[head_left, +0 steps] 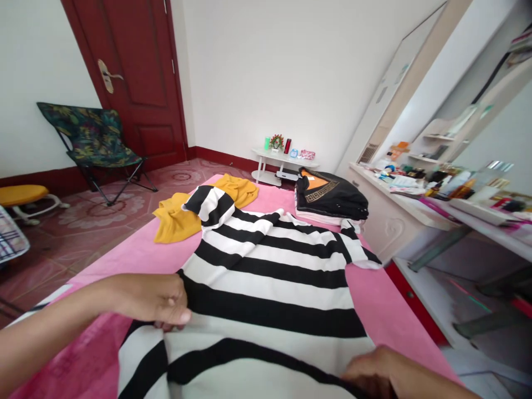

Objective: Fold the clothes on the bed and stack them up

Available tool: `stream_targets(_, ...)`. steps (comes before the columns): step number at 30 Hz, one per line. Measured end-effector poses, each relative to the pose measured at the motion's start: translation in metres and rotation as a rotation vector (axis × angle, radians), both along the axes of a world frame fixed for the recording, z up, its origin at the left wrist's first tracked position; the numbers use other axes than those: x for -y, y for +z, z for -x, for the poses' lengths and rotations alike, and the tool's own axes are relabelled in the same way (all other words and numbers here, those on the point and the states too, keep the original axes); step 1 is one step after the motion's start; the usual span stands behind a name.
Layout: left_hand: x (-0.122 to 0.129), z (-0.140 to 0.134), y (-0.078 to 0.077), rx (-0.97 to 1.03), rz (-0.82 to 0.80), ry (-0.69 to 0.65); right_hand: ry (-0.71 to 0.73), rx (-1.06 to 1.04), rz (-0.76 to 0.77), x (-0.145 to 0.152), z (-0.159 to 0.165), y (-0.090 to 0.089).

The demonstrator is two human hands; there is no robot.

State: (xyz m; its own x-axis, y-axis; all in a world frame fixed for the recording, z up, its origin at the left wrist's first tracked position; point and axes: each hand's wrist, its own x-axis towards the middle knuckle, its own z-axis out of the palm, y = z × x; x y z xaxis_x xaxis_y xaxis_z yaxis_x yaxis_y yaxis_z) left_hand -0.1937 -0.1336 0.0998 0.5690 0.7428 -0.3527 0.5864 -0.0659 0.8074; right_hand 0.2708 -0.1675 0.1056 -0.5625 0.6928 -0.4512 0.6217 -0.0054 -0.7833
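Note:
A black-and-white striped shirt (270, 277) lies spread over a pink-covered surface (137, 257), its sleeves reaching out to both sides at the far end. At the shirt's left edge, my left hand (160, 299) is closed, pinching the fabric between thumb and curled fingers. Near the bottom right, my right hand (382, 372) is closed on the shirt's other edge, its fingertips partly hidden by the cloth. Between the hands the near part of the shirt is lifted and bowed toward me.
Yellow clothing (178, 219) lies crumpled at the far left of the pink cover. A stack of folded clothes with a black garment (341, 197) on top sits far right. Beyond stand a small white table (286, 159), a folding chair (100, 136) and a cluttered dresser (415, 202).

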Motion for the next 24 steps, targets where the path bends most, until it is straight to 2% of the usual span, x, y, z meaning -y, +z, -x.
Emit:
stream_targets(2, -0.02, -0.014, 0.0, -0.013, 0.121, -0.116, -0.027, -0.11, -0.024, -0.027, 0.015, 0.004)
stream_targets(3, -0.035, -0.024, 0.0, 0.012, 0.076, -0.097, -0.061, -0.166, -0.062, -0.045, 0.022, 0.004)
stream_targets(5, -0.071, -0.045, -0.003, 0.069, -0.105, -0.002, -0.159, -0.241, -0.163, -0.086, 0.035, -0.004)
stream_targets(8, -0.135, -0.069, -0.017, 0.057, -0.363, 0.226, -0.393, -0.27, -0.356, -0.155, 0.045, -0.03)
stream_targets(11, -0.196, -0.076, -0.036, -0.184, -0.546, 0.438, -0.641, -0.129, -0.566, -0.218, 0.036, -0.053)
stream_targets(14, -0.237, -0.073, -0.052, -0.364, -0.612, 0.527, -0.774, 0.089, -0.626, -0.261, 0.017, -0.067)
stream_targets(17, -0.256, -0.072, -0.068, -0.44, -0.642, 0.555, -0.774, 0.211, -0.588, -0.28, 0.003, -0.076)
stream_targets(20, -0.26, -0.072, -0.079, -0.492, -0.683, 0.583, -0.765, 0.297, -0.617, -0.286, -0.001, -0.081)
stream_targets(22, -0.261, -0.068, -0.079, -0.512, -0.715, 0.617, -0.801, 0.329, -0.66, -0.288, -0.005, -0.08)
stream_targets(24, -0.263, -0.06, -0.071, -0.534, -0.764, 0.683, -0.878, 0.351, -0.714, -0.292, -0.012, -0.074)
